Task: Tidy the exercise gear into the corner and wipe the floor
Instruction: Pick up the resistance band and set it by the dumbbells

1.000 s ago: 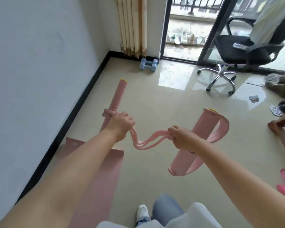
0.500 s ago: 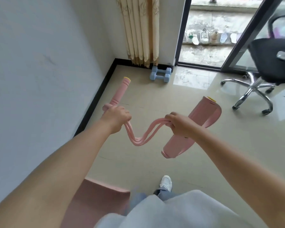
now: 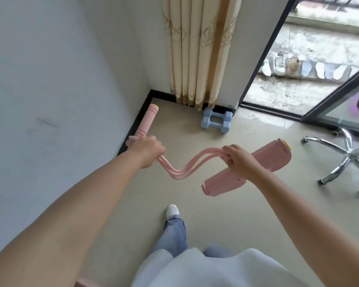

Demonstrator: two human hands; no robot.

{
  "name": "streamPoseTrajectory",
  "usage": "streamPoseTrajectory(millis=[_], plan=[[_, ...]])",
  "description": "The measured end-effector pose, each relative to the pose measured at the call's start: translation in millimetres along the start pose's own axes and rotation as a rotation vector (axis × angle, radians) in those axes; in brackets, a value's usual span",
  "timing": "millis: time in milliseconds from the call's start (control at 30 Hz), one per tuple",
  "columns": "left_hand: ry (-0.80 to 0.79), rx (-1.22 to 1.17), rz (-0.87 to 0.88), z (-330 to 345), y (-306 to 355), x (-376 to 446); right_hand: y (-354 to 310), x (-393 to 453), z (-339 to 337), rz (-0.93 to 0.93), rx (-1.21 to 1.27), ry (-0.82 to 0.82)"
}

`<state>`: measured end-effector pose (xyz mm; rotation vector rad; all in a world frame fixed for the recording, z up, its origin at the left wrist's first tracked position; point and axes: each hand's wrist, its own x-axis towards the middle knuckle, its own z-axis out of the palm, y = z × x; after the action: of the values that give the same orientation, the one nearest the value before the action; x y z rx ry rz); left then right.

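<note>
A single wide-angle view from the person's head looks forward and steeply down, toward the room corner where the white wall (image 3: 50, 79) meets the hanging beige curtain (image 3: 197, 48). Both forearms reach in from the bottom edge, close to the lens; the glossy beige tiled floor (image 3: 226, 214) lies farther below.

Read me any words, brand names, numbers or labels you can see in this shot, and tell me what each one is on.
No text is readable anywhere in this shot.
Pink pedal puller: no print shows.
Blue dumbbells: no weight marking can be made out.
Curtain: only a swirl pattern, no lettering.
Shoes outside: too small and blurred to tell.
</note>
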<state>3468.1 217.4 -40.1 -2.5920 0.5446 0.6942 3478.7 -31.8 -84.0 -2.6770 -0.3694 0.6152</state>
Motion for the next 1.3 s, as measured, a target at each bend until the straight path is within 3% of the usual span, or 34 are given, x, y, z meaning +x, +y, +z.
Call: streamPoseTrajectory(millis=[200, 333, 700, 967, 1300], plan=[[-0.016, 0.033, 0.129, -17, -77, 102, -2, 104, -21, 0.065, 0.073, 0.008], [-0.064, 0.058, 0.209, -22, -106, 178, 16, 174, -21, 0.120, 0.074, -0.074], [-0.227, 0.147, 0.372, -7, -125, 397, 102, 359, -5, 0.231, 0.106, -0.301], [-0.258, 0.217, 0.557, 67, -99, 539, 161, 454, 60, 0.305, 0.089, -0.430], [-0.205, 0.372, 0.689, 234, -99, 719, 218, 587, 235, 0.373, 0.126, -0.464]])
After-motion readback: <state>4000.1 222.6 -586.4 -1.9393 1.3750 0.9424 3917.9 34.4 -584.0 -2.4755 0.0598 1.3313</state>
